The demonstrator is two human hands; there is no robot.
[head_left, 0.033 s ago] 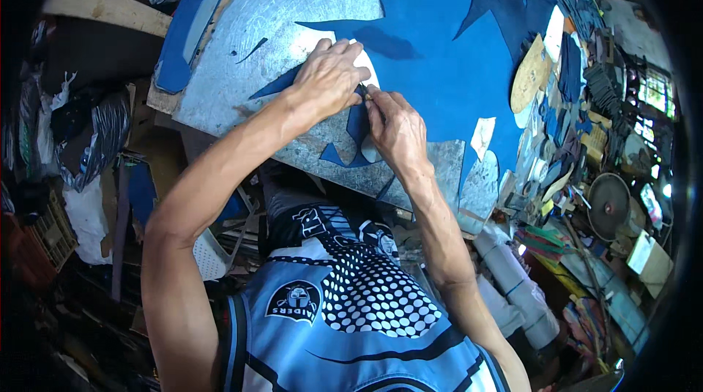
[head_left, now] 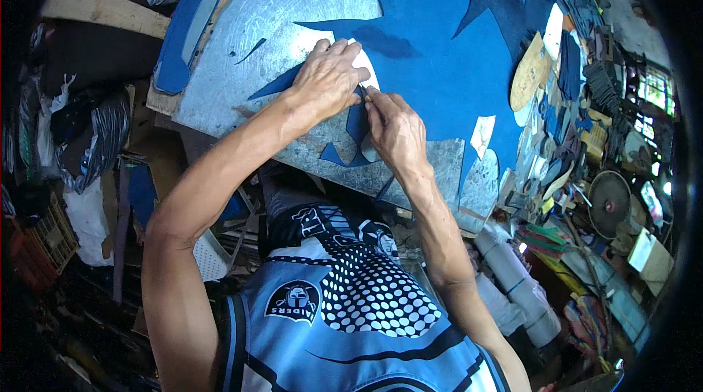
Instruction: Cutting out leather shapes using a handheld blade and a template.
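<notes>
A large blue sheet [head_left: 447, 77], apparently leather, lies across the metal-topped table [head_left: 220, 77]. My left hand [head_left: 328, 78] rests on a white template [head_left: 366, 62] over the sheet's near-left edge, with its fingers apart and pressing down. My right hand [head_left: 399, 128] is closed around a small knife [head_left: 364, 91], most of which the fingers hide. The knife's tip meets the template's edge close to my left thumb. Below the hands, a narrow cut tail of blue material [head_left: 356, 124] hangs toward a small blue scrap [head_left: 338, 156].
A curved blue piece [head_left: 174, 62] lies at the table's left edge. Darker blue material [head_left: 512, 0] overlaps the sheet at the far right. Beside it are a tan oval template [head_left: 530, 73] and heaped scraps. A round fan [head_left: 609, 204] stands at right, with wrapped rolls [head_left: 516, 289] below the table.
</notes>
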